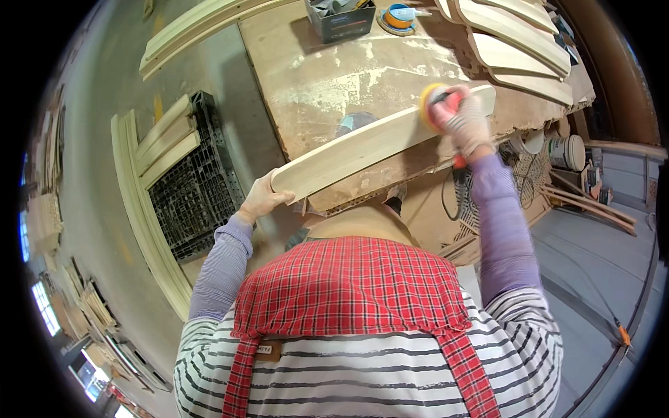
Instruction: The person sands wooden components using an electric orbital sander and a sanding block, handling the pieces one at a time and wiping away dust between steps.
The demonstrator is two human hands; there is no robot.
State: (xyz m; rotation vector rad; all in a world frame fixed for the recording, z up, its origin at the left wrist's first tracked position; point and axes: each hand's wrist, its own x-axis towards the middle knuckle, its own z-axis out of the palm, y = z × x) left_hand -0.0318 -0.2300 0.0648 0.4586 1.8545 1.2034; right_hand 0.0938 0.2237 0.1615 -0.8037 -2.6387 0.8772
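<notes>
A long pale wooden board [348,159] with rounded ends lies slantwise along the near edge of a cardboard-topped worktable [293,104]. Gloved, my left hand [259,198] grips the board's left end, which juts past the table's corner. My right hand [465,124], gloved too and slightly blurred, is wrapped round a red and black power sander [443,106]. The sander's yellow pad [426,110] is tilted up on edge against the board near its right end. Whether the whole pad face touches the wood cannot be made out.
Curved wooden boards [512,42] are stacked at the far right. A dark bin [339,21] and an orange roll [397,17] stand at the back. Left, a black pallet [198,188] carries boards. White buckets [568,152] and a cable [449,198] are by my right arm.
</notes>
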